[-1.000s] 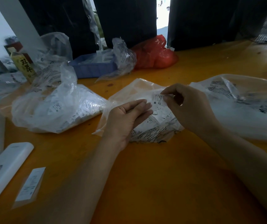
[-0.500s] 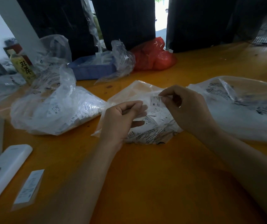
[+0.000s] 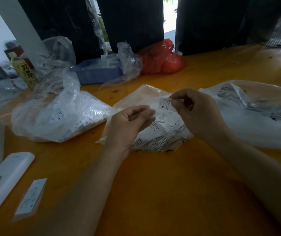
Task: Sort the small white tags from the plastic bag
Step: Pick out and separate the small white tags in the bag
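The biggest risk, I think, comes from the three clear plastic bags that lie close together on the orange wooden table (image 3: 153, 193). The crumpled clear bag full of white tags (image 3: 58, 116) is at about 9 o'clock from the hands, the large printed clear bag (image 3: 255, 116) is at 3 o'clock, and the flat clear plastic bag with black print (image 3: 153, 137) lies under the hands, in the middle. A tag put into the wrong bag would spoil the sorting, and because all tags look nearly the same, such a mistake would be hard to find later.

A second risk is that the thin film of the middle bag catches on a finger and drags the loose white tags (image 3: 163, 123) off the pile.

The smallest risk is the tag itself: it is light paper, held only at one edge, so it may slip or fold.

The right hand (image 3: 199, 113) pinches a small white paper tag with a black letter M (image 3: 164, 104) between thumb and forefinger, lifted just above the middle bag, at 12 o'clock from the pile. The tag is rectangular, with fine printed lines that are too small to read. The left hand (image 3: 129, 125) is loosely curled beside it at 9 o'clock; whether it holds anything I cannot tell.
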The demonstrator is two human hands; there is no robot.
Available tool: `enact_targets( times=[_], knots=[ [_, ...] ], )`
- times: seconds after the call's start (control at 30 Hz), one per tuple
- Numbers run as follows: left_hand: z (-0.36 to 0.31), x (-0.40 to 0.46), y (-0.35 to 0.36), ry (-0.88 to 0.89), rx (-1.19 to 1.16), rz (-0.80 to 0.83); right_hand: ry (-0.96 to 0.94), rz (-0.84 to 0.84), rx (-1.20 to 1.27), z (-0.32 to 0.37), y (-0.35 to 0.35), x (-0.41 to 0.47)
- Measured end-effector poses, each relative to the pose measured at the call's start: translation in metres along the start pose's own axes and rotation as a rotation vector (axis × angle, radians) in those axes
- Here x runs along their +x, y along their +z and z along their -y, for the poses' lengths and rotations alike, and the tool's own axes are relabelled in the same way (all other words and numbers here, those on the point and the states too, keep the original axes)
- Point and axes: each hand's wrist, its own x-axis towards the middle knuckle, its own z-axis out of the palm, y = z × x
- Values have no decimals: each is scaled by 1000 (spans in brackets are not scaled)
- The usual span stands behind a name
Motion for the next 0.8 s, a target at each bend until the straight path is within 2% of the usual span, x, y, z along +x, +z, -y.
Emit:
enact_targets(
  times=[0.13, 0.27, 0.57, 0.8],
  knots=[
    [1, 0, -1, 9, 42, -19, -16, 25, 13, 0, 2, -1],
    [0, -1, 1, 3, -17, 11, -34, 24, 26, 1, 3, -1],
    [-1, -4, 3, -12, -68, 42, -61, -84, 37, 4, 1, -2],
    [0, -2, 2, -49, -53, 37, -84, -2, 18, 5, 2, -3]
  ],
)
